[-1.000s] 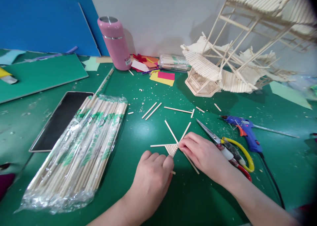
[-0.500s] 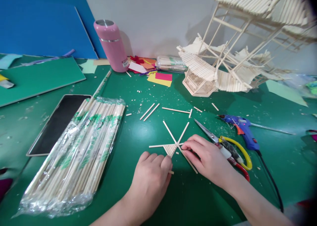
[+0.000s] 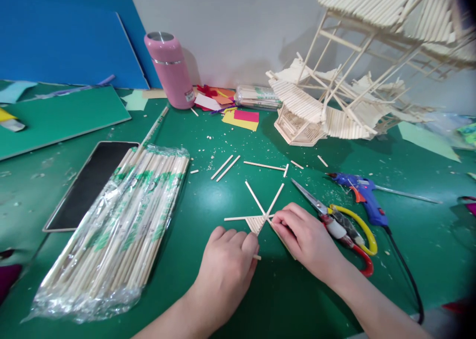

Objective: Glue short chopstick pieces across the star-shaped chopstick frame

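Left hand [image 3: 227, 267]: grip curled closed, clamped at the lower-left spoke of the star-shaped stick frame [image 3: 238, 218]; a short stick end [image 3: 257, 257] pokes out below the fingers, can't tell if it is part of the frame. Right hand [image 3: 307, 236]: grip with thumb and fingertips together just right of the frame's hub; can't tell whether anything is pinched there. Frame lies flat on the green tabletop [image 3: 182, 250] between both hands, one wedge filled with short slats, two spokes pointing away from the person.

Beyond the frame: two near-parallel loose sticks [image 3: 228, 168], then a longer stick [image 3: 265, 165] with a short stick [image 3: 286, 170] across its end. Right of the right hand: scissors [image 3: 323, 210], blades toward the loose sticks; farther right a blue glue gun [image 3: 366, 193], cord running toward the person. Left: plastic bag of sticks [image 3: 126, 230], partly over a black-screened device [image 3: 87, 190]. Back: pink thermos [image 3: 170, 69], colored paper pieces [image 3: 247, 116], tilted stick-built pavilion model [image 3: 344, 123] at right.
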Motion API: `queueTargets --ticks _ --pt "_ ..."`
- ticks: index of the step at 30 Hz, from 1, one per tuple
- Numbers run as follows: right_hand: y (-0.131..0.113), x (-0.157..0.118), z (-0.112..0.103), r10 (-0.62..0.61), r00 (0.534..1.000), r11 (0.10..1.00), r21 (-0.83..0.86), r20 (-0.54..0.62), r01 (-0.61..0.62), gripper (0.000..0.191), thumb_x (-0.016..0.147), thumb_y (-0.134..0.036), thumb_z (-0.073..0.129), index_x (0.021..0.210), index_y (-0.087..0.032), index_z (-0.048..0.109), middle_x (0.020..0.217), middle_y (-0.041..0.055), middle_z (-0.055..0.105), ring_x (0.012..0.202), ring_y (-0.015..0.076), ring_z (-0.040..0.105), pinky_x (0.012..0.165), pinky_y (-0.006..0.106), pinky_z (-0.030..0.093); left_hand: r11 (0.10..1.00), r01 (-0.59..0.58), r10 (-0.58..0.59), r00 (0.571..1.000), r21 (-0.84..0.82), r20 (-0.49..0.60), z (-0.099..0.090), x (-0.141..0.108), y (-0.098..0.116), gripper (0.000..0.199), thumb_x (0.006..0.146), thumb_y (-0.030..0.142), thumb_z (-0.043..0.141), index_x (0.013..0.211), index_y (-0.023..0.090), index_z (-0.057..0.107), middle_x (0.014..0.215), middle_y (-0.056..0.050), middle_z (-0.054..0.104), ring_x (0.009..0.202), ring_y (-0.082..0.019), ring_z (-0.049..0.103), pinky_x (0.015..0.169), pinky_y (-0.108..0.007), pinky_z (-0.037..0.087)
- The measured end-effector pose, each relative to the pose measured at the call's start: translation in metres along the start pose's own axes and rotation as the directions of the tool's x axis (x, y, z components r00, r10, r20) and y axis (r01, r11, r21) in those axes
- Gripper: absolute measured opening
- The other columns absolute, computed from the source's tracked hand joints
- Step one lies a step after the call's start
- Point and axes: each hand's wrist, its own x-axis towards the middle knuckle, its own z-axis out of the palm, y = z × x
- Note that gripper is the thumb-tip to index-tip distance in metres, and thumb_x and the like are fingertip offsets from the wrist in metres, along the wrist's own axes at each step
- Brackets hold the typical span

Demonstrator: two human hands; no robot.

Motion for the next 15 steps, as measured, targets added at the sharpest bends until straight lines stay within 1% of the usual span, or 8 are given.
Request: queueTargets --ticks 5,15 --pt "0.0033 0.0049 0.0000 -0.029 0.999 0.999 -0.014 0.016 0.030 0.017 0.089 -0.022 0.037 0.083 -0.020 0.053 0.081 0.0028 0.052 0.075 0.0151 0.051 0.068 0.028 0.041 1.000 0.000 0.000 1.000 0.003 0.007 0.0007 -0.0010 0.0002 0.015 0.082 0.014 0.041 0.073 0.018 0.052 0.061 -0.001 0.055 0.055 -0.018 0.046 0.055 -0.030 0.028" --pt "0.0040 0.0074 0.0024 -0.043 0.999 0.999 -0.011 -0.011 0.043 0.018 0.089 -0.022 0.038 0.085 -0.020 0.056 0.081 0.0024 0.054 0.075 0.0140 0.054 0.067 0.026 0.042 1.000 -0.009 0.009 1.000 -0.005 -0.025 0.0018 -0.0008 -0.0003 0.014 0.082 0.014 0.041 0.074 0.018 0.052 0.060 0.000 0.054 0.054 -0.017 0.045 0.055 -0.030 0.026"
